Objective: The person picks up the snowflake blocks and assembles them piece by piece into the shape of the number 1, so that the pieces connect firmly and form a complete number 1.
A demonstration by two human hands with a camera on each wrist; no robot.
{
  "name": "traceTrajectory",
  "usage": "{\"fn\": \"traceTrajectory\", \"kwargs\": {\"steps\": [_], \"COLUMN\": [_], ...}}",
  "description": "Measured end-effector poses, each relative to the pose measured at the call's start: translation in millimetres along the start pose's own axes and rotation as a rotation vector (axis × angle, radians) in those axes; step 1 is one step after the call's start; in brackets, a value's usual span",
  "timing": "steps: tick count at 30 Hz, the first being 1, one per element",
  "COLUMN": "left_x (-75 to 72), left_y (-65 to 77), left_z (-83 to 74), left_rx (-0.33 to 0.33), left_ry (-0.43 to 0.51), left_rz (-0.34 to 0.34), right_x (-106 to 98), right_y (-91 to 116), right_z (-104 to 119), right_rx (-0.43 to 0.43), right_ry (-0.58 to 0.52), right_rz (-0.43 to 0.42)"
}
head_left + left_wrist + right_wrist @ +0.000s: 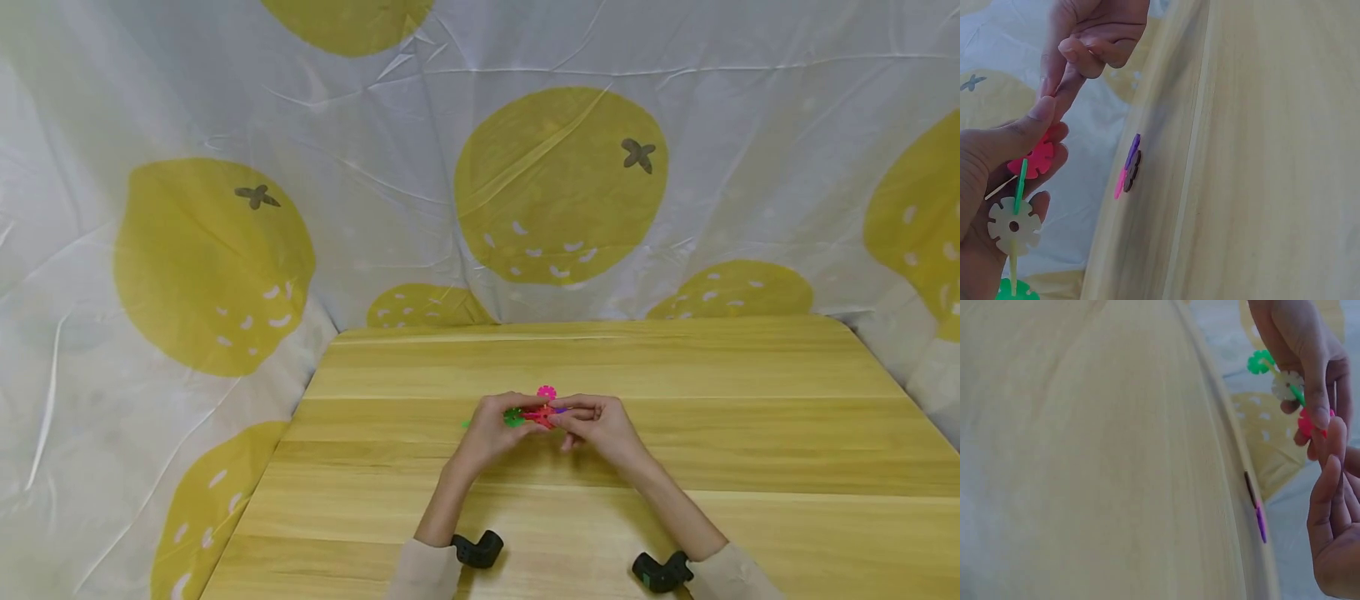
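Pinching: left fingers on red disc
Right fingers: just beside, grip hidden, can't tell
White disc: near left fingers, might pop loose if twisted

A wooden table with streaked grain carries a purple disc, a pink disc and a dark disc, close together.

Linked discs lie in the left hand, the right hand just right of them; further discs lie on the table beyond both hands.
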State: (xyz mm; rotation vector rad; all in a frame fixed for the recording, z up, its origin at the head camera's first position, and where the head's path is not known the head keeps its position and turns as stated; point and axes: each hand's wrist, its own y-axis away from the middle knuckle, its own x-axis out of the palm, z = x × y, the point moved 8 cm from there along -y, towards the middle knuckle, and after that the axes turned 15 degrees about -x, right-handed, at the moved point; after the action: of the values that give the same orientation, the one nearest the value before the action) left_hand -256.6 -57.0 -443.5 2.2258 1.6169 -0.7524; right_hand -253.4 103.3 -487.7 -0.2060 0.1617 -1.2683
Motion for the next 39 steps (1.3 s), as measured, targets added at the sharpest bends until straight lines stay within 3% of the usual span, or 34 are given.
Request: {"fn": "traceTrajectory", "kwargs": {"steps": [8, 15, 26, 32, 39], "left_x": [-18.3, -26.2, -23.8, -20.5, -18.5], "left_y": [-1.4, -1.5, -1.9, -1.6, -2.0], "left_z": [20.5, 27.4, 32.6, 33.4, 34.8], "left_rx": [-0.111, -0.13, -0.175, -0.19, -0.2], "left_ry": [0.007, -0.01, -0.033, -0.057, -0.062], "left_rz": [-0.036, -0.025, -0.007, 0.021, 0.036], "right_x": [-18, -30, -13, -2, -1], "right_y": [-2, -5, -16, -24, -28], "right_z": [-6, -15, -23, -21, -24], "right_rx": [0.054, 0.104, 0.111, 0.061, 0.067], "right_ry": [0.019, 0.136, 0.181, 0.276, 0.444], "right_rz": [-0.058, -0.064, 0.044, 0.11, 0.079]}}
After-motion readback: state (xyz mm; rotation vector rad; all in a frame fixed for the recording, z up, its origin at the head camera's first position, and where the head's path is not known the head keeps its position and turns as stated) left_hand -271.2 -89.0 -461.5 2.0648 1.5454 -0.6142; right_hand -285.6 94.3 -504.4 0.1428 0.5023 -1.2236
